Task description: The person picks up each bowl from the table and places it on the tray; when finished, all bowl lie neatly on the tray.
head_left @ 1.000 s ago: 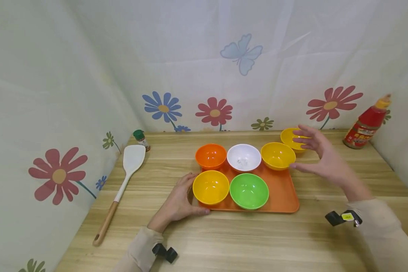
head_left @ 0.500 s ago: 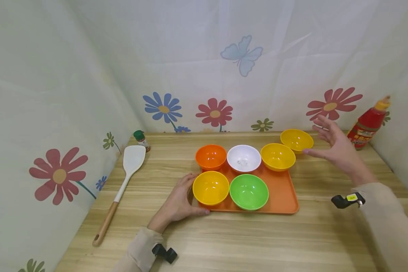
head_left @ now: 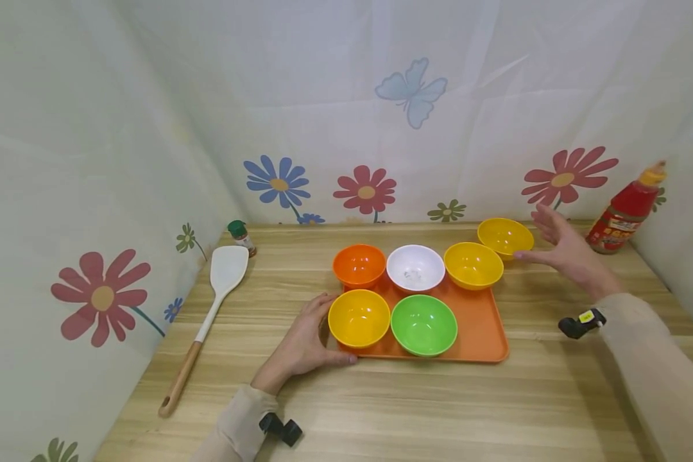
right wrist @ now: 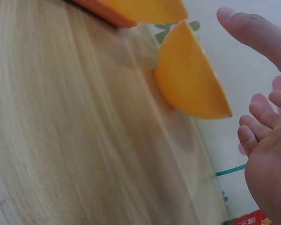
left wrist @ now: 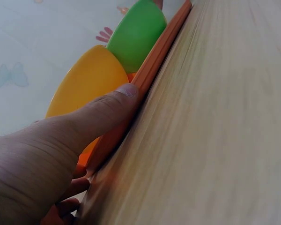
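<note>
My left hand point(head_left: 303, 337) holds the near left corner of an orange tray point(head_left: 476, 327). Its thumb point(left wrist: 105, 110) lies along the tray's front rim, with the other fingers at the left side. On the tray stand an orange bowl point(head_left: 359, 266), a white bowl point(head_left: 414, 268), a yellow bowl point(head_left: 473, 265), a second yellow bowl point(head_left: 359, 319) and a green bowl point(head_left: 424, 325). A third yellow bowl point(head_left: 505, 238) stands on the table behind the tray's far right corner. Just right of that bowl hovers my right hand point(head_left: 572, 253), fingers spread and holding nothing.
On the left lies a white spatula point(head_left: 210, 314) with a wooden handle. Behind it stands a small green-capped spice jar point(head_left: 241, 237). A red sauce bottle point(head_left: 624, 212) stands at the back right. Flowered curtains point(head_left: 300, 96) enclose the wooden table point(head_left: 439, 410).
My right hand has drawn to the right, off the yellow bowl at the back, which now shows whole. My left hand and the other bowls have stayed in place.
</note>
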Available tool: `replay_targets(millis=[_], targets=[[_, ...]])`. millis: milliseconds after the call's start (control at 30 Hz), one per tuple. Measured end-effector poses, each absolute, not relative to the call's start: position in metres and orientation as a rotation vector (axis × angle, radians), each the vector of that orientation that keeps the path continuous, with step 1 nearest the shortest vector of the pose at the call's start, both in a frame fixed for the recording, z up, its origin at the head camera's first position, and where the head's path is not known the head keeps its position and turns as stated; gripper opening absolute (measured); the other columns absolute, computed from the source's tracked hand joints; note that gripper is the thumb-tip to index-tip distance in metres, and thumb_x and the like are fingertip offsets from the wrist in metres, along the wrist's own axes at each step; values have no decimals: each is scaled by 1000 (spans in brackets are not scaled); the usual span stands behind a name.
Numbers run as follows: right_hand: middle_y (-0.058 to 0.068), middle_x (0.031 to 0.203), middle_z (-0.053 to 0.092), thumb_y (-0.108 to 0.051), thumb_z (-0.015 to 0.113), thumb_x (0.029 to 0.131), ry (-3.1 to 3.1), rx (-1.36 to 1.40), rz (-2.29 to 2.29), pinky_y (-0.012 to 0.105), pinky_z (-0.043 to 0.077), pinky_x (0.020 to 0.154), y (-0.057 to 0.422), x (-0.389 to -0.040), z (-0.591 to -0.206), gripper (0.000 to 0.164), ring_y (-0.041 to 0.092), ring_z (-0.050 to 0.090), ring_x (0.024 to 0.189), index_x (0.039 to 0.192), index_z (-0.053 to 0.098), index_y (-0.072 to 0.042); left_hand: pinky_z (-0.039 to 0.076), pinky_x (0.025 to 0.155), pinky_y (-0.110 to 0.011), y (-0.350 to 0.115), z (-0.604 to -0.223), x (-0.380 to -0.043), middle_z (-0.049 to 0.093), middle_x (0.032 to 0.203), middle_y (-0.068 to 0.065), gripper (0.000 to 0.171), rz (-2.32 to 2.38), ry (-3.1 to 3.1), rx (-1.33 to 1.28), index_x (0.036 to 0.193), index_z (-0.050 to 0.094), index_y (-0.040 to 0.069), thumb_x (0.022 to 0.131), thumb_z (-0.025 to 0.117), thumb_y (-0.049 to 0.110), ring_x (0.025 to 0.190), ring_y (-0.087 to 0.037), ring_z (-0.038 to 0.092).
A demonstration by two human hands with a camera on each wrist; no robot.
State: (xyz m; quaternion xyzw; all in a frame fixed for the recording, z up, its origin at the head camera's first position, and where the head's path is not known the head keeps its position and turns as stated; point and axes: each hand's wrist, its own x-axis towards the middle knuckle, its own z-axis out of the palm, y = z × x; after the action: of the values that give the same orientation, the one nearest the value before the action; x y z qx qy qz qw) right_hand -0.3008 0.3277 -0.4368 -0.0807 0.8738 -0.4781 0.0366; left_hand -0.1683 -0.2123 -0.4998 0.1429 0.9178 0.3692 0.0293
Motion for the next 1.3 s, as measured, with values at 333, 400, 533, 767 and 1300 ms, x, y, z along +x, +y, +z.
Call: replay_targets(millis=[333,400,533,767,1300], targets=[[26,185,5,-33,86,101,2631,-280,-1413,78,20,130,332,-320,-460,123,57,15,166,179,-6,-11,28,133,-69,-212,-499,-168,44,174,1,115,1130,2830,436,165,53,21,69,105,56,167,-29,30],[26,185,3,-33,85,101,2619,-284,-1416,78,20,130,331,-321,-462,122,57,16,165,179,-6,-10,28,133,-68,-212,-499,-168,44,175,1,115,1129,2827,432,165,53,21,69,105,56,167,-29,30],[27,185,2,-32,85,102,2600,-294,-1425,79,20,129,330,-323,-466,121,58,17,164,178,-7,-7,27,133,-69,-212,-499,-168,44,175,1,115,1131,2828,428,165,54,21,69,106,55,167,-29,30],[33,179,21,-36,86,101,2632,-299,-1369,77,26,128,328,-328,-470,118,55,33,156,178,3,-5,28,133,-68,-212,-499,-168,44,175,1,116,1130,2828,422,165,53,21,68,106,56,167,-30,30],[29,179,25,-44,87,98,2673,-250,-1404,73,30,129,326,-323,-470,118,50,35,156,179,8,-8,26,135,-66,-215,-503,-171,45,172,5,117,1161,2822,502,165,54,22,66,106,58,166,-27,30]])
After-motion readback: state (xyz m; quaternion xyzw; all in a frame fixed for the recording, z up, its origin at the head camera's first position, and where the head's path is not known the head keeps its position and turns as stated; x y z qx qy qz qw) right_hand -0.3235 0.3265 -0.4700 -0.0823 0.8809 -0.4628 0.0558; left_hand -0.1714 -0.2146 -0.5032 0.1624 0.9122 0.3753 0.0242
